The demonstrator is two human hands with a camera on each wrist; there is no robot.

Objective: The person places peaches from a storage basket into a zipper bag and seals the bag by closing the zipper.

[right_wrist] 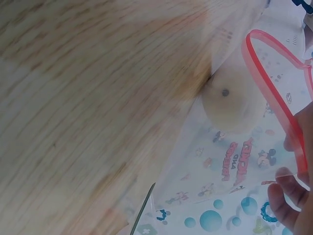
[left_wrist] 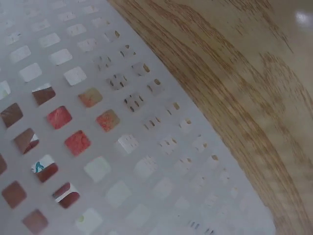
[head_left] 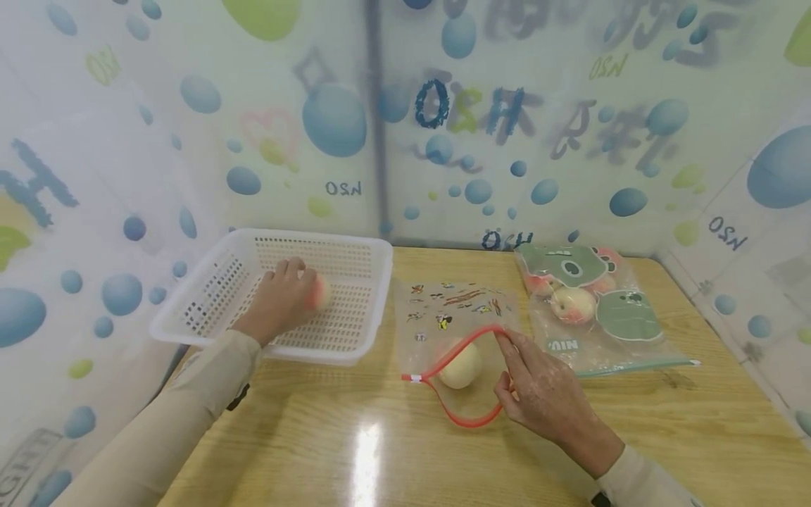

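Note:
Inside the white basket point(head_left: 355, 243), my left hand point(head_left: 281, 296) curls its fingers round a pink-and-cream peach point(head_left: 321, 294). Through the basket's holes in the left wrist view, red patches of the peach point(left_wrist: 78, 142) show beside the fingers point(left_wrist: 13, 194). My right hand point(head_left: 545, 387) pinches the red zip edge of a clear printed zip bag point(head_left: 465, 303) at its right end. The bag's mouth gapes wide. A pale round fruit point(head_left: 460, 365) lies in it, and the right wrist view shows a dark spot on this fruit point(right_wrist: 232, 105).
At the back right of the wooden table point(head_left: 317, 436) lies another zip bag point(head_left: 627, 317), green-patterned with a green edge, holding several peaches point(head_left: 573, 304). A bubble-printed curtain point(head_left: 405, 176) stands behind the table and along both sides.

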